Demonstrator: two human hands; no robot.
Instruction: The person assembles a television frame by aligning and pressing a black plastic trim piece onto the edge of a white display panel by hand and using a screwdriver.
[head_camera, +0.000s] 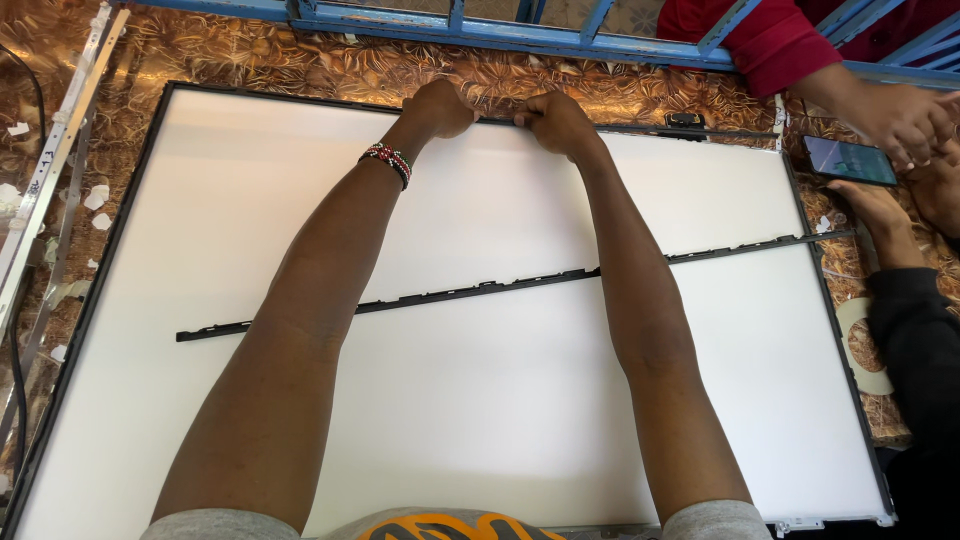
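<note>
left arm: stretched straight out over the white panel (480, 400), forearm running up the middle-left, beaded bracelet (388, 162) at the wrist.
left hand (440, 108): curled shut, knuckles up, fingers hooked over the far edge of the panel, pinching the black frame strip (640, 128) at its left end.
right arm: also fully extended, roughly parallel to the left, elbow low in frame, forearm crossing over the loose black strip (480, 289).
right hand (555, 120): closed, fingers bent down onto the same far-edge frame strip, just beside the left hand, not touching it as far as I can tell.
black frame strip: runs along the panel's far edge, from the hands out to the right corner; looks slightly raised off the edge there, hard to be sure.
white panel: large, flat, fills most of the table (300, 65), thin dark border all round.
loose black strip: long, thin, lies diagonally across the panel, low left to high right, passing under both forearms.
table: brown, leaf-patterned top, bare along the far side.
metal rails (45, 170): off the left edge of the panel, lying lengthwise.
other people: red sleeve (770, 40) top right, hands near a phone (850, 160) beside the panel's right corner; a dark sleeve (915, 340) on the right edge.
</note>
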